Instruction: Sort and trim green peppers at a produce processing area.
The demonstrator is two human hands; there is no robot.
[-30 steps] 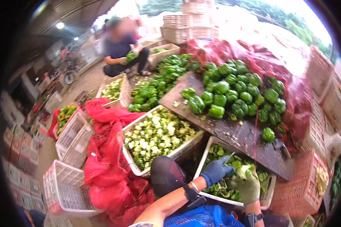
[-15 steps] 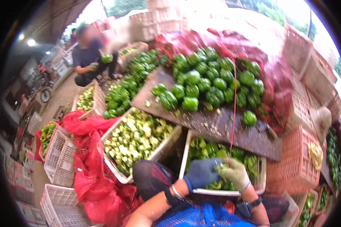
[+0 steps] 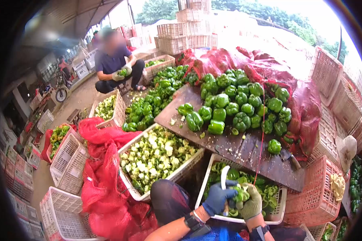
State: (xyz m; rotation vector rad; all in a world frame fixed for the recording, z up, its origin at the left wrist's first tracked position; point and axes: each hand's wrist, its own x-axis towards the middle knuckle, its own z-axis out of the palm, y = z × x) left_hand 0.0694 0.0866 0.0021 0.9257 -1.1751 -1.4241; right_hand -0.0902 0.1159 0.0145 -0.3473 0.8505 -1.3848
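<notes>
My left hand [image 3: 220, 197], in a blue glove, is closed around a curved knife [image 3: 224, 176] whose pale blade points up and whose wooden handle end shows below. In the light-coloured glove, my right hand [image 3: 251, 204] grips a green bell pepper [image 3: 241, 194] that looks cut open. Both hands are close together over a white crate [image 3: 282, 201] of green pepper pieces. Behind that crate lies a dark board [image 3: 245, 150] with a heap of whole green peppers [image 3: 233, 100] on it. To the left stands a crate [image 3: 189, 161] full of pale pepper cores [image 3: 157, 154].
Another knife [image 3: 294, 161] and a single pepper [image 3: 274, 146] lie at the board's right end. Red mesh sacking [image 3: 112, 197] drapes beside my left leg. An orange crate [image 3: 313, 197] stands at right. Across the pepper pile a person [image 3: 114, 60] sits holding a pepper.
The view has tilted up. The knife's blade now stands out above my left hand, and my hands have opened a small gap around the pepper. The other person's hands have come together.
</notes>
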